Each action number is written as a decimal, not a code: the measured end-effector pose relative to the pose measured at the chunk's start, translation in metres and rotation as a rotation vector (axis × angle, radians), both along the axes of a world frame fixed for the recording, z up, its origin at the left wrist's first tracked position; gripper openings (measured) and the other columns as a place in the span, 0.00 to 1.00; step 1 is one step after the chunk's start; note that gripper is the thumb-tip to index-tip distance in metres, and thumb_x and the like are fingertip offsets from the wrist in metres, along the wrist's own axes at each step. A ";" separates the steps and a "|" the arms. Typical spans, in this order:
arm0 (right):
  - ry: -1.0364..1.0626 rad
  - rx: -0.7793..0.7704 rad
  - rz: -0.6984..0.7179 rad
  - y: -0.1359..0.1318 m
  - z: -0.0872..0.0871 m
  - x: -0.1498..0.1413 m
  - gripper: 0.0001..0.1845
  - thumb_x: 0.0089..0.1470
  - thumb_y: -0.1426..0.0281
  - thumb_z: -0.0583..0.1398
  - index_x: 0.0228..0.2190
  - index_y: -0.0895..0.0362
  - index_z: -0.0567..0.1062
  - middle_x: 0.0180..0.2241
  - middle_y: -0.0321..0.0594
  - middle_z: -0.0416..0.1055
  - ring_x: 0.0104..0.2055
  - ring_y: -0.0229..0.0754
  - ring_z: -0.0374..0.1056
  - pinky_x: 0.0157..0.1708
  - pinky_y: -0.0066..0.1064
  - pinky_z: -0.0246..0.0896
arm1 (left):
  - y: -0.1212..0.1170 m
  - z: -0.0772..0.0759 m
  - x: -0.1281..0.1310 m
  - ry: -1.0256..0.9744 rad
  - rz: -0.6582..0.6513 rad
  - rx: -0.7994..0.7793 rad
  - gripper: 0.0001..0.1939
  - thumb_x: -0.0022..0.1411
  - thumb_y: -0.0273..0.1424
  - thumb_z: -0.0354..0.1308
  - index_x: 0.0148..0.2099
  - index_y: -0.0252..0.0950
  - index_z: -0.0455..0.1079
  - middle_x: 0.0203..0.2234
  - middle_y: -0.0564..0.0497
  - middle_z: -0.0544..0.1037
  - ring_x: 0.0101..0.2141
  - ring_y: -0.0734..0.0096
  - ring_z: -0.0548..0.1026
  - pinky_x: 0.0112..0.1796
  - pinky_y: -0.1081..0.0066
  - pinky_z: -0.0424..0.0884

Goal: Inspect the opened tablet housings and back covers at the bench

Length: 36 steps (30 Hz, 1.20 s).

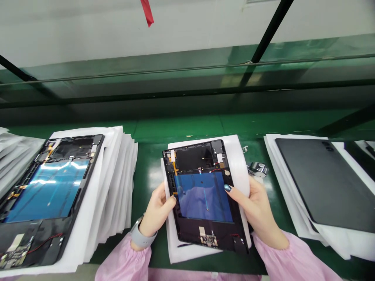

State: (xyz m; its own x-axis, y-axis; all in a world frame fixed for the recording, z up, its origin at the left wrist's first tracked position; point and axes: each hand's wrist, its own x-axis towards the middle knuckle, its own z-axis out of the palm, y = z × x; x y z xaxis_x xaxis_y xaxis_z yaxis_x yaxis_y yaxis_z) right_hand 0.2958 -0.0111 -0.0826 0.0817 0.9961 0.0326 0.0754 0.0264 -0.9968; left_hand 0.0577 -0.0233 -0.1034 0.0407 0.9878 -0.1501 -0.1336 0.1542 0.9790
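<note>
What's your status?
Left hand and right hand gripping opened tablet. White foam sheet beneath. Second opened tablet left, dark tablet back right, apart from hands.

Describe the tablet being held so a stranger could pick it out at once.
On the green workbench, three tablets sit side by side on white sheets. The middle one, opened to show a blue panel, is held by the left hand and right hand. The left tablet lies untouched; the right tablet shows a closed black back.
</note>
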 end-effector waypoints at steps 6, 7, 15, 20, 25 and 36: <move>0.033 0.061 0.018 -0.001 -0.001 0.001 0.09 0.50 0.66 0.70 0.36 0.52 0.83 0.30 0.38 0.83 0.28 0.44 0.76 0.27 0.28 0.72 | -0.001 -0.004 -0.003 0.040 -0.018 0.063 0.13 0.56 0.24 0.60 0.42 0.41 0.79 0.34 0.55 0.86 0.33 0.69 0.81 0.37 0.76 0.75; 0.046 0.069 0.018 -0.001 -0.002 0.001 0.09 0.51 0.66 0.70 0.36 0.52 0.83 0.30 0.37 0.83 0.28 0.43 0.75 0.26 0.27 0.72 | -0.001 -0.004 -0.003 0.042 -0.018 0.077 0.13 0.56 0.24 0.60 0.42 0.41 0.79 0.35 0.56 0.86 0.33 0.70 0.82 0.37 0.76 0.75; 0.083 0.188 0.059 -0.008 -0.004 0.006 0.11 0.49 0.61 0.72 0.36 0.47 0.83 0.30 0.36 0.83 0.28 0.42 0.76 0.28 0.26 0.73 | -0.004 -0.002 -0.003 0.046 -0.032 0.137 0.12 0.58 0.25 0.60 0.42 0.42 0.80 0.33 0.56 0.86 0.31 0.73 0.81 0.36 0.79 0.75; 0.108 0.176 0.076 -0.011 -0.006 0.007 0.12 0.50 0.58 0.72 0.37 0.48 0.83 0.31 0.39 0.83 0.29 0.45 0.77 0.30 0.30 0.73 | -0.004 -0.002 -0.004 0.056 -0.043 0.139 0.11 0.59 0.25 0.60 0.42 0.42 0.80 0.32 0.55 0.86 0.30 0.72 0.81 0.35 0.79 0.75; 0.116 0.151 0.072 -0.010 -0.006 0.006 0.13 0.47 0.58 0.73 0.36 0.48 0.83 0.31 0.38 0.83 0.29 0.46 0.77 0.30 0.31 0.73 | -0.005 -0.004 -0.005 0.062 -0.049 0.128 0.14 0.59 0.24 0.60 0.44 0.43 0.80 0.34 0.55 0.86 0.31 0.72 0.81 0.36 0.78 0.75; 0.075 -0.155 -0.023 0.005 -0.002 -0.007 0.07 0.52 0.65 0.65 0.26 0.55 0.79 0.24 0.35 0.77 0.26 0.41 0.69 0.26 0.29 0.65 | -0.015 -0.016 -0.013 0.012 0.130 0.143 0.15 0.55 0.36 0.70 0.46 0.50 0.81 0.34 0.58 0.86 0.32 0.71 0.80 0.35 0.80 0.74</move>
State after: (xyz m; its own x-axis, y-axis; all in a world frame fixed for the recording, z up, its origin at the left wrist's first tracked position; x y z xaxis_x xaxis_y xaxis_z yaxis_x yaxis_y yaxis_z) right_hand 0.2887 -0.0063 -0.0850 0.1013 0.9866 -0.1280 -0.0009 -0.1286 -0.9917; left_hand 0.0448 -0.0384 -0.1192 -0.0901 0.9959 -0.0073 -0.1311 -0.0046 0.9914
